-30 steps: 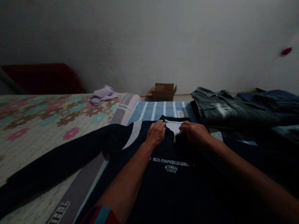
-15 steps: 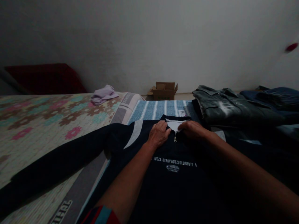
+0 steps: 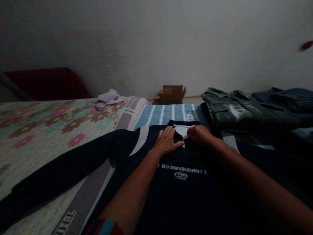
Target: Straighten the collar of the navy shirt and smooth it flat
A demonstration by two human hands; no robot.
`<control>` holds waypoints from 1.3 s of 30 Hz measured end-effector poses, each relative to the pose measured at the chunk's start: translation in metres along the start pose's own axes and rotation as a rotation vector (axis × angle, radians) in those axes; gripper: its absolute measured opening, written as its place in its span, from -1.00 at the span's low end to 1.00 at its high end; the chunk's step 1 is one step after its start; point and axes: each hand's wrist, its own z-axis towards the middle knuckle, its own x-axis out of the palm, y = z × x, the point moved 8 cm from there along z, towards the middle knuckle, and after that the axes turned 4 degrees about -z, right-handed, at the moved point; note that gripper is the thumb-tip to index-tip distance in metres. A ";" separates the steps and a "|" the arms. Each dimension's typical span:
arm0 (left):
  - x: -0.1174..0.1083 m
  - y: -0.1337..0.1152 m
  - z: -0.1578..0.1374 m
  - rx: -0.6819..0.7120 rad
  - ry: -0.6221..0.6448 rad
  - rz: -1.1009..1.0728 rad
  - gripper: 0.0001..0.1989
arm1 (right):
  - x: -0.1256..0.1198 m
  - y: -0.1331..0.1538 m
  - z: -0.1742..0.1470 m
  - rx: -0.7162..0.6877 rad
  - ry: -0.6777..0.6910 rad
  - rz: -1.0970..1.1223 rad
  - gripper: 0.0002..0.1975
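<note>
A dark navy zip-neck sweatshirt [image 3: 181, 199] with light grey shoulder stripes and white lettering lies spread out, front up. My left hand [image 3: 168, 141] rests flat on the left side of its collar, fingers stretched, with the thumb out beside the small zipper pull [image 3: 183, 147]. On the other side of the neck opening, my right hand [image 3: 199, 133] is closed, its curled fingers pinching the collar edge. Pale lining shows between the hands. One sleeve [image 3: 73, 160] reaches out to the lower left; the other side lies in shadow behind my right forearm.
Under the sweatshirt is a blue striped cloth [image 3: 166, 114]. A flowered bed cover [image 3: 49, 130] stretches to the left, with a crumpled lilac cloth [image 3: 109, 99] on it. Folded dark clothes [image 3: 244, 111] are piled at right. A cardboard box [image 3: 172, 94] stands by the wall.
My left hand's thumb has spread right and down toward the zipper pull, and its fingers have straightened. My right hand stays at the collar, shifted slightly.
</note>
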 end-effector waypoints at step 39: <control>0.008 0.001 0.005 -0.115 0.168 0.143 -0.27 | -0.011 0.040 -0.117 -0.054 -0.081 -0.121 -0.81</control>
